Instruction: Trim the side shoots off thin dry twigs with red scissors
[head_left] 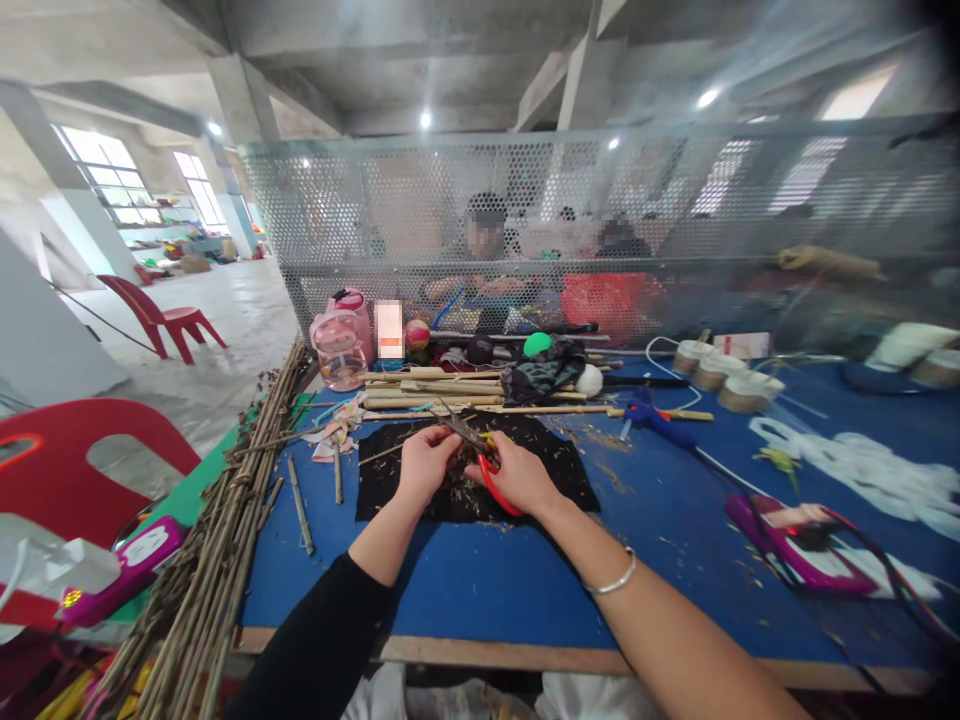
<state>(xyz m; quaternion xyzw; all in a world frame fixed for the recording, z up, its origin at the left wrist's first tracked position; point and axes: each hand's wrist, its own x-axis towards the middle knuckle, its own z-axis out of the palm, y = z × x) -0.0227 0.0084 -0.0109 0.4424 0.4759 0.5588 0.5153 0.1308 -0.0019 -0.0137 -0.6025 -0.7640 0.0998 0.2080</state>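
Note:
My left hand (426,462) is closed around a thin brown twig (459,427) over a black cloth (559,462) on the blue table (480,585). My right hand (516,475) grips red-handled scissors (491,482), whose blades point up-left at the twig. Small dark trimmings lie scattered on the cloth under both hands. A silver bracelet sits on my right wrist.
A long bundle of twigs (225,540) runs along the table's left edge. Cut sticks (435,390), a pink jug (341,345), a blue glue gun (649,415), tape rolls (739,385) and white cord (862,470) lie beyond. People sit behind a mesh screen (600,200). Red chairs (161,320) stand left.

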